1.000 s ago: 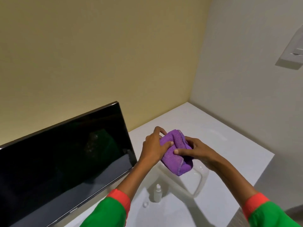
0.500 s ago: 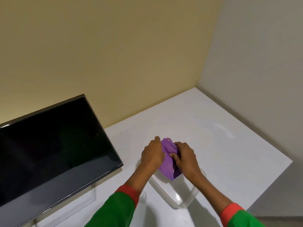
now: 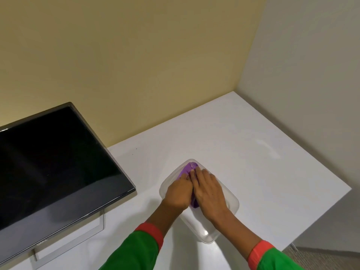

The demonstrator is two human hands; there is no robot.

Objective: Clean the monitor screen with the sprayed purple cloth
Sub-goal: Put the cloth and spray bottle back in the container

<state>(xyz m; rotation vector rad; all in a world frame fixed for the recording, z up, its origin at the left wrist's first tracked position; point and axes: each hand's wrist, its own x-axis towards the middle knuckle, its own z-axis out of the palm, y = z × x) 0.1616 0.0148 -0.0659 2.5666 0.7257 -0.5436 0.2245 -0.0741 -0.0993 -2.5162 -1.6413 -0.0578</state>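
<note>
While both hands sit down inside the clear plastic container point(image 3: 231, 203), the purple cloth point(image 3: 188, 168) is bundled beneath them, a small fold poking out just past the fingertips at the far end and a darker sliver showing in the gap between the two palms. The left hand point(image 3: 178, 193) is knuckled over, its fingers curled down into the cloth on that side; the right hand point(image 3: 208, 191) lies flatter, fingers together and fairly straight, pressing on top. Whether the right thumb is hooked underneath I cannot tell, as the hand itself hides it.

To my eye the cloth is being tucked into the tub, pressed low so it stays folded rather than springing open. That suggests the wiping is over, or else it is being gathered to be picked up; from here I could not swear which.

Well to the left of the fingers stands the Dell monitor point(image 3: 54, 172), dark and tilted back on its stand, nothing touching it. The container rests on the white table point(image 3: 243, 152), whose surface stretches off beyond the fingertips to the corner of the walls. Green sleeves with red cuffs end just short of the tub's near rim.
</note>
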